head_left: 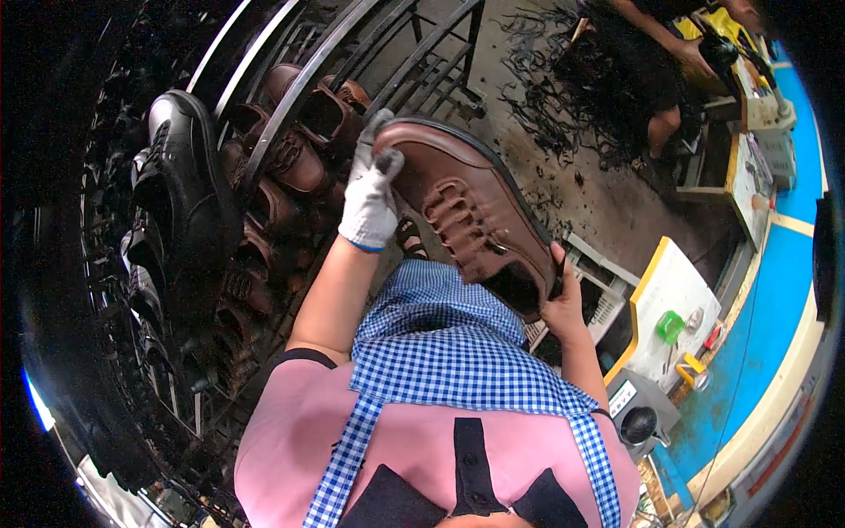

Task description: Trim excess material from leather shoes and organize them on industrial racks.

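Note:
Between my two hands is a brown leather shoe (459, 195) with a dark sole, its toe to the upper left and its heel to the lower right. My left hand (371, 195), in a white knit glove with grey fingertips, is closed on the toe end. Bare and ungloved, my right hand (565, 297) grips the heel by the collar. Lacing loops run along the shoe's upper, which faces me. The far side of the sole is hidden.
On my left, a metal rack (295, 92) holds several brown shoes (301, 163) and black shoes (180, 154). A white board with yellow edging (669, 304) stands on the right, beside a blue bench (775, 290). Another person's hand (695, 57) works at the upper right, near dark scraps (563, 79) on the floor.

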Motion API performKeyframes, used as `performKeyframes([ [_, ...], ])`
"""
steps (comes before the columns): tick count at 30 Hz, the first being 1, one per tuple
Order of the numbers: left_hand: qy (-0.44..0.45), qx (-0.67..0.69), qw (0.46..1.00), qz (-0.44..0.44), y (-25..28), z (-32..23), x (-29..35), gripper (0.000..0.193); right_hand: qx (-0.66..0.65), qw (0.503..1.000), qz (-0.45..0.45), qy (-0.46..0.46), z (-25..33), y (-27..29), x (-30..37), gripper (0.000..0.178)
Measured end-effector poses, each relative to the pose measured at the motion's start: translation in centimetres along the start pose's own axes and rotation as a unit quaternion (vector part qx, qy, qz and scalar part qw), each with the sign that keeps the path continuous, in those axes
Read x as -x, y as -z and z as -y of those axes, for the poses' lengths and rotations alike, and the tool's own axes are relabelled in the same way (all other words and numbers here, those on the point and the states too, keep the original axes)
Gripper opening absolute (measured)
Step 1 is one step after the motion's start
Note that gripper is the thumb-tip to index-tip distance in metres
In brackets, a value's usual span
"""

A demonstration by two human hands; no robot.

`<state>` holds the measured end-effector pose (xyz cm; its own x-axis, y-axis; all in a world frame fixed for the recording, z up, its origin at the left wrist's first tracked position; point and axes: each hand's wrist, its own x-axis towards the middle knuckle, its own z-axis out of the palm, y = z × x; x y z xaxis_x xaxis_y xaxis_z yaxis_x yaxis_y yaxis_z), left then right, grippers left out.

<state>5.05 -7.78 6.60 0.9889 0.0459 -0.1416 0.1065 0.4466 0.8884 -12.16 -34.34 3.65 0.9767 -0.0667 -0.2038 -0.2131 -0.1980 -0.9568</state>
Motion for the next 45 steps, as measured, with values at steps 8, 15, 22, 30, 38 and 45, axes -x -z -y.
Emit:
performKeyframes([
  [8,0.037,0.033,0.998,0.040,0.6,0.9,-0.4,0.060,0.129,0.990,0.013,0.063,0.2,1.5,0.7,0.078],
  [15,0.229,0.059,0.971,-0.022,4.1,4.9,-2.0,0.039,0.057,0.997,0.054,0.010,6.6,0.3,-2.6,0.085],
  [22,0.229,0.138,0.964,-0.012,4.8,3.7,-1.1,0.041,0.122,0.979,0.134,0.092,7.9,1.4,-4.6,0.086],
  [30,0.188,0.120,0.975,-0.026,4.2,3.2,-0.2,0.048,-0.003,0.973,0.226,-0.040,5.1,-1.8,-7.5,0.045],
  [38,0.205,0.156,0.966,-0.027,5.2,3.6,-0.4,0.044,-0.026,0.985,0.160,0.052,5.2,-2.3,-7.1,0.005],
  [45,0.260,0.019,0.960,-0.098,5.5,4.4,-1.3,0.066,-0.027,0.994,-0.090,-0.054,-0.9,1.7,-6.0,0.015],
])
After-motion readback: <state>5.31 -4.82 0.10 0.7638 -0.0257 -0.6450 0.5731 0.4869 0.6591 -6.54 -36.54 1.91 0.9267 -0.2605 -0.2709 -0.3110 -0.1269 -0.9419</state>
